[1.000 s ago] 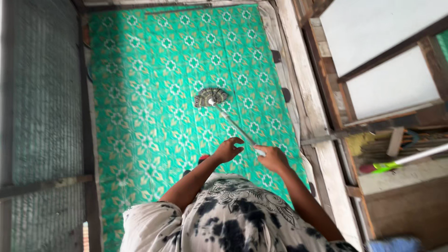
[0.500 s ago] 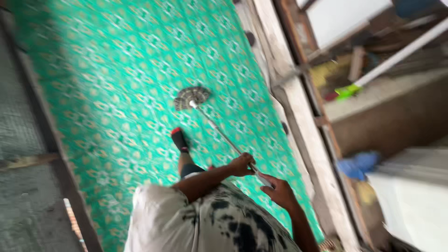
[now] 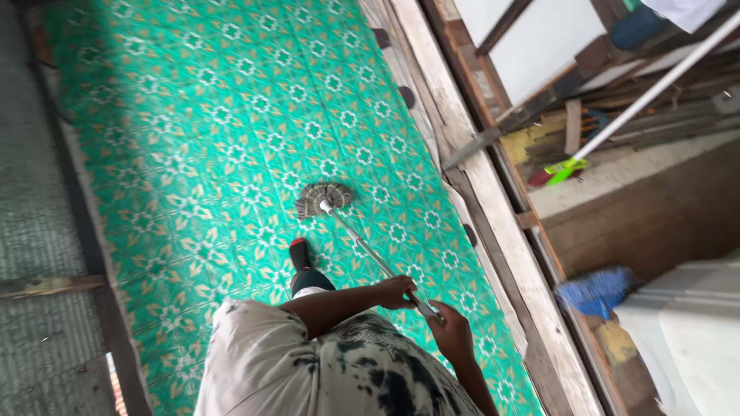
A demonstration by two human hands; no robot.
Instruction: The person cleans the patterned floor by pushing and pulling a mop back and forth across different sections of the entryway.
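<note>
Both hands are clamped on the mop handle point(image 3: 370, 254): the left hand point(image 3: 397, 293) grips it higher toward the floor end, the right hand point(image 3: 451, 333) closes around its near end. The handle slants down to the grey mop head point(image 3: 324, 197), which rests on the green patterned floor mat point(image 3: 193, 139), just beyond a red-tipped slipper point(image 3: 299, 253)

I see a glossy green patterned floor covering point(image 3: 208, 139) filling the middle of the frame, a smooth metal mop handle point(image 3: 370, 254) with a stringy cloth mop head point(image 3: 324, 198), rough weathered wooden beams point(image 3: 478, 192) at right, and a soft mottled cloth shirt point(image 3: 308, 370) at bottom.
</note>
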